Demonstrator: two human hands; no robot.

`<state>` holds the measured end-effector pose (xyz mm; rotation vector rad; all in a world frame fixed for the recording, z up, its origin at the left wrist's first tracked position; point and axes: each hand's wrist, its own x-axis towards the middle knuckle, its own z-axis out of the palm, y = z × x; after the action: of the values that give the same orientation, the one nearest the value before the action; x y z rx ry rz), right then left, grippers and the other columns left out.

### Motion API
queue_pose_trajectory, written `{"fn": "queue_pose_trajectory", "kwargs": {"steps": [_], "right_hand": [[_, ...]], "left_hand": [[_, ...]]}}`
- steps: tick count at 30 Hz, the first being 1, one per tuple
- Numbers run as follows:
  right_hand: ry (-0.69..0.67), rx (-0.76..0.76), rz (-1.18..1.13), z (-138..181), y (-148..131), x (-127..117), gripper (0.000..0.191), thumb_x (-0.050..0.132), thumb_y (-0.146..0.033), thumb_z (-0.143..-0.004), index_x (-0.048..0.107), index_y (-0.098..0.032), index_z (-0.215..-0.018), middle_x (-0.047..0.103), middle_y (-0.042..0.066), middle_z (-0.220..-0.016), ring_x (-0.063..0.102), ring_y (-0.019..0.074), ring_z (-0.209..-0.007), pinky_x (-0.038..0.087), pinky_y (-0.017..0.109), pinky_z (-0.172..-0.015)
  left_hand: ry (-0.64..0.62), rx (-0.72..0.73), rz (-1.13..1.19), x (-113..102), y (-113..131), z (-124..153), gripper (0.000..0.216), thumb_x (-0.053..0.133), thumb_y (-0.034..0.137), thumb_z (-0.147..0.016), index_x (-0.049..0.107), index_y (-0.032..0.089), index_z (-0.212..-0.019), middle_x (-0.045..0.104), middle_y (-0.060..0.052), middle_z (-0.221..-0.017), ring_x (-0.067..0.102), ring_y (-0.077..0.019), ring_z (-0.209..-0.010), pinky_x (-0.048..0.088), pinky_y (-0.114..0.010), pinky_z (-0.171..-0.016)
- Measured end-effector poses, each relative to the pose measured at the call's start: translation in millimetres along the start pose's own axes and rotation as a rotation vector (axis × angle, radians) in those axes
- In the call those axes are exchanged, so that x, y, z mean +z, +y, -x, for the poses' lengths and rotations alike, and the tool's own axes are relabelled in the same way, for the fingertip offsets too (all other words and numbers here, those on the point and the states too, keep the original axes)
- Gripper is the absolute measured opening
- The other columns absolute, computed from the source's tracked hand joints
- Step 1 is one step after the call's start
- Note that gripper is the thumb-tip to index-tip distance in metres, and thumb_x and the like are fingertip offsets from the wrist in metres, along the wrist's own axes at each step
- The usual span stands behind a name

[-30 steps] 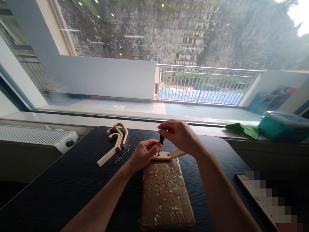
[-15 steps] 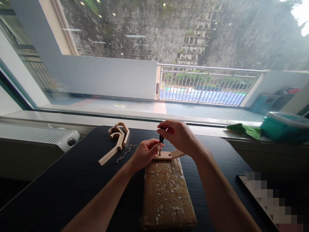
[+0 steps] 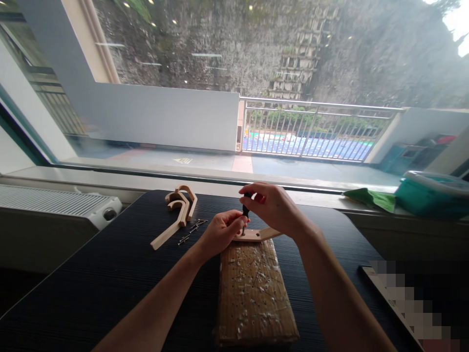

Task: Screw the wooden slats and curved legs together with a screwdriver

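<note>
A black-handled screwdriver point(image 3: 245, 210) stands nearly upright, its tip in a hole of a bent wooden hook point(image 3: 252, 236). My right hand point(image 3: 274, 208) is closed on the top of the handle with thumb and fingers. Lower down, my left hand point(image 3: 222, 232) pinches around the screwdriver's shaft, close above the wood. A second dark hole shows beside the tip, and the hook's right arm runs behind my right wrist. Under the hook lies a plastic-wrapped brown block point(image 3: 256, 293) full of small holes.
Several bent wooden hooks point(image 3: 182, 215) lie left on the black table point(image 3: 120, 274), near loose screws point(image 3: 190, 231). A pixelated device point(image 3: 388, 300) is at right. On the sill are a green cloth point(image 3: 372, 199) and a teal tub point(image 3: 432, 195); a radiator point(image 3: 58, 200) stands left.
Almost nothing differs. Both hands stay on the screwdriver in the same place, and the whole view has shifted only slightly.
</note>
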<state>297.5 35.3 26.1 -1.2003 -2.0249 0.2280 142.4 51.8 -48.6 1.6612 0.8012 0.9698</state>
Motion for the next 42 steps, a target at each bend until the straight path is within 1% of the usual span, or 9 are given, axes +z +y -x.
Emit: {"fn": "queue_pose_trajectory", "kwargs": {"steps": [5, 12, 18, 22, 26, 28, 32, 35, 42], "right_hand": [[-0.051, 0.014, -0.052, 1.8, -0.7, 0.7, 0.03, 0.048, -0.022, -0.083, 0.067, -0.021, -0.106, 0.07, 0.002, -0.086, 0.056, 0.0089, -0.061, 0.045, 0.023, -0.061], [-0.003, 0.034, 0.039, 0.7, 1.0, -3.3, 0.021, 0.056, -0.034, -0.08, 0.068, -0.019, -0.089, 0.067, 0.001, -0.073, 0.057, 0.0112, -0.062, 0.042, 0.025, -0.058], [-0.037, 0.04, -0.035, 2.9, 1.0, -2.8, 0.028, 0.051, -0.025, -0.082, 0.067, -0.021, -0.104, 0.069, 0.001, -0.08, 0.058, 0.0097, -0.063, 0.045, 0.024, -0.062], [-0.035, 0.028, -0.027, 2.8, 0.9, -4.4, 0.024, 0.052, -0.028, -0.082, 0.069, -0.019, -0.098, 0.069, 0.002, -0.077, 0.058, 0.0111, -0.065, 0.044, 0.025, -0.061], [-0.01, 0.031, 0.036, 1.7, 0.5, -7.1, 0.021, 0.056, -0.033, -0.08, 0.068, -0.018, -0.086, 0.065, 0.001, -0.07, 0.056, 0.0107, -0.061, 0.04, 0.024, -0.055], [-0.01, 0.038, 0.048, 1.6, 0.0, -7.5, 0.022, 0.056, -0.035, -0.08, 0.068, -0.018, -0.086, 0.065, 0.0, -0.068, 0.055, 0.0106, -0.059, 0.04, 0.025, -0.054], [-0.03, 0.034, -0.004, 2.3, 0.0, -6.6, 0.026, 0.052, -0.028, -0.082, 0.068, -0.02, -0.1, 0.068, 0.002, -0.079, 0.057, 0.0108, -0.062, 0.044, 0.026, -0.06], [-0.039, 0.015, -0.024, 2.7, 1.2, -6.6, 0.026, 0.05, -0.025, -0.083, 0.069, -0.02, -0.099, 0.069, 0.003, -0.083, 0.058, 0.0109, -0.065, 0.045, 0.026, -0.063], [-0.018, 0.036, 0.041, 2.6, 1.6, -9.1, 0.022, 0.056, -0.034, -0.08, 0.069, -0.018, -0.087, 0.064, 0.001, -0.067, 0.054, 0.0104, -0.058, 0.04, 0.025, -0.055]], "left_hand": [[0.01, 0.001, -0.005, 0.3, -0.6, 0.1, 0.027, 0.051, 0.037, -0.083, 0.059, 0.012, -0.077, 0.052, 0.002, -0.061, 0.043, -0.0079, -0.056, 0.034, -0.02, -0.055], [-0.002, 0.017, 0.006, 0.1, -1.2, -0.3, 0.027, 0.05, 0.037, -0.084, 0.059, 0.013, -0.076, 0.053, 0.002, -0.061, 0.045, -0.0083, -0.057, 0.036, -0.02, -0.057], [-0.005, 0.014, 0.017, 0.7, 0.6, -1.5, 0.028, 0.05, 0.038, -0.084, 0.059, 0.013, -0.076, 0.053, 0.002, -0.061, 0.044, -0.0077, -0.056, 0.035, -0.019, -0.055], [-0.006, 0.012, 0.023, 0.4, -0.2, -1.6, 0.028, 0.049, 0.037, -0.084, 0.06, 0.012, -0.077, 0.053, 0.002, -0.061, 0.044, -0.0079, -0.056, 0.036, -0.019, -0.056], [-0.006, 0.018, 0.013, 0.4, 0.1, -0.8, 0.028, 0.049, 0.038, -0.084, 0.06, 0.013, -0.078, 0.054, 0.002, -0.062, 0.046, -0.0086, -0.057, 0.036, -0.02, -0.057], [-0.003, 0.02, 0.006, 0.2, 0.5, -0.5, 0.028, 0.05, 0.039, -0.083, 0.061, 0.013, -0.078, 0.054, 0.001, -0.062, 0.046, -0.0089, -0.057, 0.037, -0.02, -0.057], [-0.002, 0.007, 0.0, -0.1, 0.8, -0.2, 0.03, 0.05, 0.04, -0.083, 0.06, 0.013, -0.078, 0.053, 0.002, -0.061, 0.045, -0.0087, -0.055, 0.036, -0.02, -0.055], [-0.003, 0.006, 0.013, -0.1, 0.5, -0.1, 0.029, 0.05, 0.04, -0.083, 0.06, 0.013, -0.077, 0.053, 0.002, -0.06, 0.044, -0.0083, -0.055, 0.035, -0.02, -0.055], [-0.004, 0.002, 0.006, 0.7, 1.8, -0.3, 0.028, 0.051, 0.039, -0.082, 0.06, 0.012, -0.078, 0.052, 0.002, -0.06, 0.043, -0.0078, -0.055, 0.035, -0.02, -0.054]]}}
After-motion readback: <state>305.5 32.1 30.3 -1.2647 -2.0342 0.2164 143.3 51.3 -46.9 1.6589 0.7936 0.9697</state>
